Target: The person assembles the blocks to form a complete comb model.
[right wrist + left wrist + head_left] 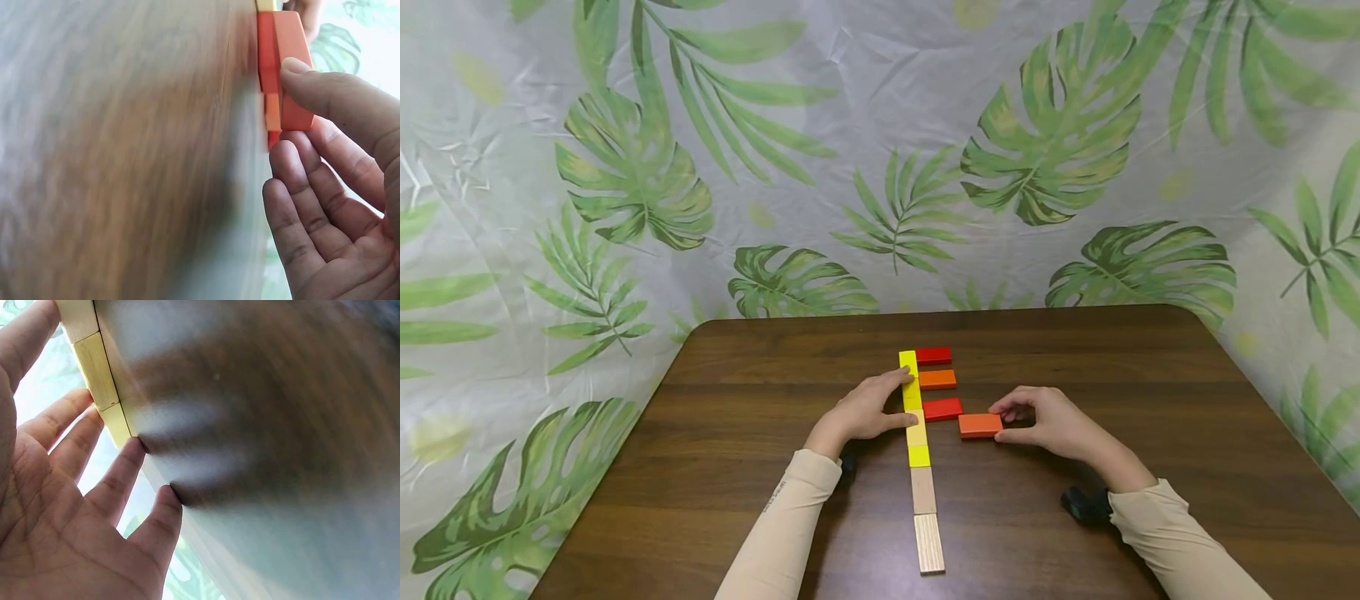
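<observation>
My right hand point(1052, 423) pinches an orange block point(980, 426) between thumb and fingers. In the right wrist view that orange block point(294, 62) appears raised slightly off the tabletop. A line of yellow blocks point(919, 456) runs away from me at mid-table, continuing nearer as a plain wooden block point(923, 490) and a striped wooden block point(929, 543). My left hand point(867, 407) rests its spread, fairly straight fingers on the yellow part of this line; the left wrist view shows its fingertips point(134, 445) at the blocks and table.
Sticking out to the right from the line are a far red block point(933, 356), another orange block point(937, 380) and a nearer red block point(942, 409). The brown wooden table point(737, 500) ends at a leaf-patterned curtain point(910, 125).
</observation>
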`<action>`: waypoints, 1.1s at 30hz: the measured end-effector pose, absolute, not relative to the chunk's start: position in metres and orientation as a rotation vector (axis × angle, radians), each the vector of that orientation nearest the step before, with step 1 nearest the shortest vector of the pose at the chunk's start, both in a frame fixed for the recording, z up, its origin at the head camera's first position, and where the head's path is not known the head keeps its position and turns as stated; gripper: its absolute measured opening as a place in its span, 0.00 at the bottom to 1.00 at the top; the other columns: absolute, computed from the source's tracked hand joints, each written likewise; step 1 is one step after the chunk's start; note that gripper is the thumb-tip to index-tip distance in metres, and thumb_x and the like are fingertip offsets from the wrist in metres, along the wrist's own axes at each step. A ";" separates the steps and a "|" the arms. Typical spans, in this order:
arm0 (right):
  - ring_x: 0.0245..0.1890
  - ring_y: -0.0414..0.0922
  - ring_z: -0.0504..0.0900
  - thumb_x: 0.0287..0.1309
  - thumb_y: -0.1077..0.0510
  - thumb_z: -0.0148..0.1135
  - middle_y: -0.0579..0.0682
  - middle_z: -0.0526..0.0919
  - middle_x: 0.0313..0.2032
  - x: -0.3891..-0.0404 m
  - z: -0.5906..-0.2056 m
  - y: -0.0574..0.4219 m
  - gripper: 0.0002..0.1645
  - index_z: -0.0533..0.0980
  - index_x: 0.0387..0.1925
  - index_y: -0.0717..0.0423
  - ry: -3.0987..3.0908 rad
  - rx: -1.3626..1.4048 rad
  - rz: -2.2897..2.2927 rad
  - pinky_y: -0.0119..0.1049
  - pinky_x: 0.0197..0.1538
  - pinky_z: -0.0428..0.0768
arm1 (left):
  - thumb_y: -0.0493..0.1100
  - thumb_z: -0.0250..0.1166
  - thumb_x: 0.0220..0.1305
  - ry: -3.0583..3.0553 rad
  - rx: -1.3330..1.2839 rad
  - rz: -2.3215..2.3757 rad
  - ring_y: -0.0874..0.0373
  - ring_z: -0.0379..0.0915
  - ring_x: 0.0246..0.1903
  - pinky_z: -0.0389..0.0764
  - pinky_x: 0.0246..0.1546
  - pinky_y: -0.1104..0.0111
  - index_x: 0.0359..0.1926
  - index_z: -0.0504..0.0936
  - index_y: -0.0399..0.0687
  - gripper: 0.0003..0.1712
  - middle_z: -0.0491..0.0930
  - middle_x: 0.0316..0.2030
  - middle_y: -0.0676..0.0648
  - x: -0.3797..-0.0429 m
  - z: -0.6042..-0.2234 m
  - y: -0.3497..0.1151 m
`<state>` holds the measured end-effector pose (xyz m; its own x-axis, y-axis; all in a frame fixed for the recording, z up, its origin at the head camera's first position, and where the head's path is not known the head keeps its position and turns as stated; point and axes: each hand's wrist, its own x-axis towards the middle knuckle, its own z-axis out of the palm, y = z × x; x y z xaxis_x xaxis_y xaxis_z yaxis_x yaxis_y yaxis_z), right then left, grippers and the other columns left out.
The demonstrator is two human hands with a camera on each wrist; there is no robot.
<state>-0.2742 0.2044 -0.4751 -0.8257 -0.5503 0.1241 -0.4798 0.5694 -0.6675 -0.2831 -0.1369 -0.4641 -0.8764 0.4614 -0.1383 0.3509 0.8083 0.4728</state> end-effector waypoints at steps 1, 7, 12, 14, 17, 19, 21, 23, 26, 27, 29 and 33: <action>0.41 0.38 0.85 0.57 0.53 0.83 0.45 0.89 0.43 -0.274 -0.475 0.203 0.19 0.88 0.48 0.54 2.695 -0.890 -1.100 0.32 0.47 0.86 | 0.60 0.68 0.74 2.749 0.627 0.645 0.42 0.55 0.83 0.60 0.83 0.48 0.84 0.63 0.54 0.45 0.58 0.85 0.48 -0.283 -0.464 -0.137; 0.40 0.38 0.84 0.57 0.53 0.83 0.43 0.88 0.41 -0.273 -0.474 0.195 0.18 0.88 0.47 0.52 2.671 -0.884 -1.090 0.32 0.47 0.86 | 0.59 0.69 0.74 2.750 0.633 0.646 0.42 0.56 0.83 0.61 0.82 0.46 0.83 0.64 0.53 0.44 0.58 0.85 0.47 -0.282 -0.463 -0.137; 0.40 0.39 0.83 0.57 0.51 0.83 0.43 0.88 0.41 -0.271 -0.473 0.188 0.18 0.88 0.47 0.52 2.667 -0.886 -1.066 0.33 0.48 0.86 | 0.59 0.69 0.74 2.746 0.630 0.648 0.42 0.55 0.83 0.61 0.82 0.46 0.83 0.64 0.53 0.44 0.57 0.85 0.48 -0.282 -0.463 -0.137; 0.40 0.39 0.83 0.57 0.51 0.83 0.43 0.88 0.41 -0.271 -0.472 0.185 0.18 0.88 0.47 0.51 2.665 -0.895 -1.063 0.33 0.48 0.86 | 0.60 0.69 0.74 2.747 0.622 0.649 0.42 0.55 0.83 0.61 0.82 0.46 0.83 0.64 0.54 0.44 0.57 0.85 0.48 -0.282 -0.463 -0.136; 0.40 0.39 0.83 0.56 0.50 0.83 0.43 0.88 0.40 -0.271 -0.473 0.180 0.19 0.88 0.47 0.52 2.657 -0.911 -1.069 0.34 0.48 0.86 | 0.60 0.69 0.74 2.744 0.614 0.659 0.41 0.55 0.83 0.61 0.82 0.46 0.83 0.64 0.55 0.44 0.57 0.85 0.49 -0.281 -0.462 -0.137; 0.40 0.39 0.83 0.56 0.50 0.84 0.44 0.88 0.40 -0.271 -0.472 0.177 0.19 0.88 0.47 0.53 2.649 -0.925 -1.073 0.34 0.48 0.86 | 0.60 0.69 0.74 2.745 0.615 0.665 0.41 0.55 0.83 0.61 0.82 0.46 0.83 0.64 0.54 0.44 0.57 0.85 0.49 -0.281 -0.462 -0.137; 0.39 0.39 0.83 0.56 0.51 0.84 0.44 0.89 0.40 -0.272 -0.473 0.174 0.19 0.88 0.47 0.54 2.647 -0.929 -1.070 0.34 0.48 0.86 | 0.60 0.69 0.74 2.746 0.618 0.668 0.41 0.56 0.83 0.61 0.82 0.46 0.83 0.64 0.54 0.44 0.58 0.85 0.48 -0.281 -0.462 -0.137; 0.40 0.38 0.83 0.56 0.51 0.84 0.43 0.88 0.40 -0.272 -0.473 0.171 0.20 0.88 0.47 0.54 2.643 -0.930 -1.059 0.33 0.48 0.86 | 0.59 0.69 0.74 2.746 0.621 0.667 0.41 0.56 0.83 0.61 0.82 0.46 0.83 0.64 0.54 0.44 0.58 0.85 0.48 -0.281 -0.462 -0.137; 0.39 0.37 0.82 0.56 0.51 0.84 0.42 0.88 0.40 -0.274 -0.474 0.168 0.19 0.88 0.47 0.53 2.639 -0.923 -1.044 0.32 0.47 0.85 | 0.59 0.69 0.74 2.747 0.623 0.661 0.42 0.56 0.83 0.61 0.83 0.46 0.83 0.64 0.54 0.44 0.57 0.85 0.48 -0.281 -0.462 -0.137; 0.39 0.37 0.82 0.56 0.51 0.84 0.42 0.88 0.40 -0.274 -0.474 0.167 0.19 0.88 0.47 0.53 2.634 -0.924 -1.043 0.31 0.47 0.85 | 0.59 0.69 0.74 2.747 0.625 0.662 0.42 0.56 0.83 0.61 0.82 0.46 0.83 0.64 0.54 0.44 0.57 0.85 0.48 -0.281 -0.462 -0.137; 0.39 0.37 0.82 0.56 0.52 0.84 0.43 0.88 0.41 -0.275 -0.474 0.165 0.19 0.88 0.46 0.53 2.622 -0.930 -1.046 0.31 0.47 0.85 | 0.59 0.69 0.74 2.746 0.626 0.665 0.41 0.56 0.83 0.61 0.82 0.46 0.83 0.64 0.54 0.44 0.57 0.85 0.48 -0.281 -0.462 -0.137; 0.39 0.37 0.82 0.56 0.51 0.84 0.44 0.88 0.41 -0.276 -0.474 0.161 0.18 0.88 0.46 0.53 2.604 -0.938 -1.047 0.31 0.47 0.86 | 0.59 0.69 0.74 2.747 0.631 0.670 0.41 0.56 0.83 0.61 0.82 0.46 0.83 0.65 0.52 0.44 0.58 0.85 0.47 -0.281 -0.463 -0.137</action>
<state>-0.2760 0.1611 -0.4737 -0.7843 -0.6172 0.0627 -0.4889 0.5526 -0.6751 -0.2809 -0.1374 -0.4626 -0.8768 0.4627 -0.1305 0.3506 0.8011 0.4851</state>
